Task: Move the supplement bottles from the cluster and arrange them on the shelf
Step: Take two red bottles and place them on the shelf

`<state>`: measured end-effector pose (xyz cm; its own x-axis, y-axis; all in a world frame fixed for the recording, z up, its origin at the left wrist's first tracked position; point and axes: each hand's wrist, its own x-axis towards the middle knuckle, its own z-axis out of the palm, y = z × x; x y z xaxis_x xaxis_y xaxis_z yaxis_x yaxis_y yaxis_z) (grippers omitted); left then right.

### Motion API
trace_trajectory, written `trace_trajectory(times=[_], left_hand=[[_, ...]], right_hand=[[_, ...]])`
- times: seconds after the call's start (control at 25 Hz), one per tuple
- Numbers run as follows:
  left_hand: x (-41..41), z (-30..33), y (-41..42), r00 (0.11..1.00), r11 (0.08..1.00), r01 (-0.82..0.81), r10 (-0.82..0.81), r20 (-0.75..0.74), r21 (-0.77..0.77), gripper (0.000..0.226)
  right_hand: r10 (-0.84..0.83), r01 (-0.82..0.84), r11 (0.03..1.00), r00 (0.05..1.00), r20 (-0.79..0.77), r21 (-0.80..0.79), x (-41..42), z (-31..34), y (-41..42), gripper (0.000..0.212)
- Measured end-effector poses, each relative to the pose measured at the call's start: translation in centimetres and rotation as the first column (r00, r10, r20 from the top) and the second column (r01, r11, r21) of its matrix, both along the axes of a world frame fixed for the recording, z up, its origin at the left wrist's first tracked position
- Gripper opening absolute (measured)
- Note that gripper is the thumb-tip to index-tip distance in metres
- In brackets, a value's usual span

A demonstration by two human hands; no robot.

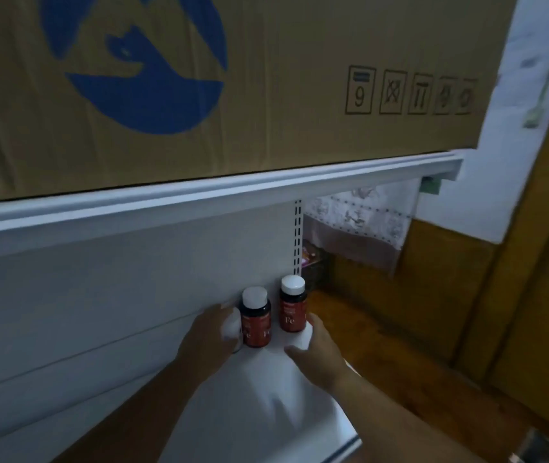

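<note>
Two bare forearms come up from the bottom edge, with no sleeve, watch or ring showing. The left hand (208, 332) and right hand (316, 354) are ungloved, their fingers (313, 320) blurred in dim light.

i see a white shelf (266, 389) in front of me. two small dark bottles stand on it, far back by the white back wall. both stand straight up and have white caps and red labels. the left bottle (255, 317) is a bit closer to me. the right bottle (293, 304) is just beside it, with a thin gap between them, near the right end of the shelf. above is a second white shelf (199, 198). a big brown box (266, 78) with a blue picture sits right on top of it.
</note>
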<state>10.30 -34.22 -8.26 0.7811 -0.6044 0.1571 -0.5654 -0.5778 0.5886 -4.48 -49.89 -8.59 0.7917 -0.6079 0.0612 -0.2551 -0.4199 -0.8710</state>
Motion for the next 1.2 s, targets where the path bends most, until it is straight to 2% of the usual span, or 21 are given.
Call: trace_trajectory(times=[0.08, 0.2, 0.28, 0.36, 0.48, 0.56, 0.64, 0.72, 0.8, 0.96, 1.12, 1.2], left_hand=[[0.0, -0.9, -0.6, 0.999, 0.999, -0.036, 0.036, -0.003, -0.006, 0.063], [-0.5, -0.7, -1.6, 0.983, 0.977, -0.172, 0.161, -0.089, -0.130, 0.048], [-0.5, -0.7, -1.9, 0.973, 0.963, -0.211, 0.191, -0.129, -0.167, 0.048], [-0.5, -0.7, -1.6, 0.964, 0.956, -0.218, 0.180, -0.196, -0.194, 0.050], [-1.6, 0.9, 1.1, 0.894, 0.865, -0.350, 0.194, -0.405, -0.359, 0.024], [-2.8, 1.4, 3.9, 0.796, 0.773, -0.428, 0.076, -0.601, -0.469, 0.014], [-4.8, 1.6, 6.8, 0.638, 0.641, -0.514, -0.158, -0.754, -0.569, 0.021], [-7.1, 1.6, 9.0, 0.566, 0.516, -0.561, -0.331, -0.755, -0.647, 0.033], [-9.3, 1.6, 11.2, 0.550, 0.492, -0.571, -0.365, -0.751, -0.657, 0.040], [-13.4, 2.0, 18.7, 0.636, 0.491, -0.623, -0.135, -0.760, -0.609, 0.053], [-17.9, 2.5, 29.7, 0.675, 0.371, -0.690, 0.021, -0.737, -0.621, 0.047], [-19.9, 2.7, 35.5, 0.670, 0.335, -0.720, 0.109, -0.734, -0.607, 0.044]], right_hand=[[0.029, -0.032, 0.991, 0.999, 0.026, 0.130, 0.9, 0.3, -2.4, 0.049], [-0.001, -0.007, 0.977, 0.999, 0.041, 0.214, 3.6, -0.4, -5.4, 0.078], [0.002, -0.018, 0.957, 0.999, 0.054, 0.288, 5.6, -0.8, -5.9, 0.085], [-0.020, -0.007, 0.949, 0.996, 0.082, 0.315, 7.2, -1.6, -6.2, 0.080], [-0.006, -0.037, 0.951, 0.990, 0.139, 0.306, 7.6, -1.7, -6.8, 0.065], [0.023, -0.090, 0.901, 0.987, 0.161, 0.424, 5.6, -1.0, -6.0, 0.062], [0.066, -0.199, 0.785, 0.968, 0.241, 0.587, 2.7, -0.3, -3.5, 0.072], [0.197, -0.325, 0.652, 0.945, 0.260, 0.686, 0.8, 0.1, 0.7, 0.095], [0.329, -0.430, 0.549, 0.900, 0.287, 0.717, 0.0, 0.1, 5.9, 0.102], [0.415, -0.519, 0.375, 0.835, 0.361, 0.768, -0.9, 1.0, 17.1, 0.097], [0.541, -0.555, 0.290, 0.767, 0.345, 0.779, -2.4, 2.3, 28.5, 0.087], [0.595, -0.559, 0.252, 0.733, 0.329, 0.790, -3.5, 2.1, 34.4, 0.070]])
